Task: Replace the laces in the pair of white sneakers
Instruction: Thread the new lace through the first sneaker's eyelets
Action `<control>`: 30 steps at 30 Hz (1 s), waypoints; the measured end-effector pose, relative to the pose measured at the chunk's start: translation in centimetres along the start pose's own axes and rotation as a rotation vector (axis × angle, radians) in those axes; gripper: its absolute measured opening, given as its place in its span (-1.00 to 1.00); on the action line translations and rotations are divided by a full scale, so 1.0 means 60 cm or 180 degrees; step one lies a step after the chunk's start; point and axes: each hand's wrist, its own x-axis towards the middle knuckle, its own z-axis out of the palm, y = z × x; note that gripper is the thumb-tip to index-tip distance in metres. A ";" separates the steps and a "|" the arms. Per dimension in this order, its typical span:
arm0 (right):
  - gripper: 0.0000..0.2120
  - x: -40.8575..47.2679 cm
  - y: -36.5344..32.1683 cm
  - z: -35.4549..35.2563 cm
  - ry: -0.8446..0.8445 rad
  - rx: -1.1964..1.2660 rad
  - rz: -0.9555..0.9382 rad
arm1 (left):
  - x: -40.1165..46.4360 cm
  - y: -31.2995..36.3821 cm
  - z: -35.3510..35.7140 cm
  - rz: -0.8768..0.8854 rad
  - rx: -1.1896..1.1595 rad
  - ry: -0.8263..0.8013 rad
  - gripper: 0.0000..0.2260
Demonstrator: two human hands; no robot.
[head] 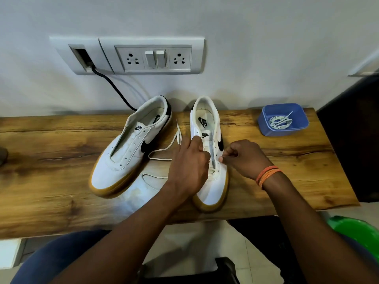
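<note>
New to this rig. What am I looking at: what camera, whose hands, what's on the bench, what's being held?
There is no robot. It is one wide-angle camera on a person's head, looking down at their bare hands. On the wooden bench stand two white sneakers. The left sneaker has empty eyelets. The right sneaker is being laced: the left hand grips it at the eyelets, and the right hand pinches at its other eyelet row, probably the lace, which trails loose between the shoes. A blue tub holds another lace.
</note>
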 end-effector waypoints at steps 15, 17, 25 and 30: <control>-0.80 0.006 0.009 0.013 -0.0134 -0.0265 -0.0003 | 0.013 0.021 0.020 -0.1432 -0.1401 -0.0503 -0.94; -0.83 0.002 0.005 0.015 -0.0108 -0.0291 -0.0077 | 0.013 0.020 0.021 -0.1560 -0.1540 -0.0561 -0.94; -0.92 -0.006 -0.005 0.022 0.0217 -0.0116 0.0004 | 0.017 0.024 0.012 -0.1680 -0.1637 -0.0667 -0.95; -0.80 -0.002 -0.001 0.020 0.0110 -0.0037 -0.0013 | 0.017 0.024 0.007 -0.1576 -0.1453 -0.0725 -0.95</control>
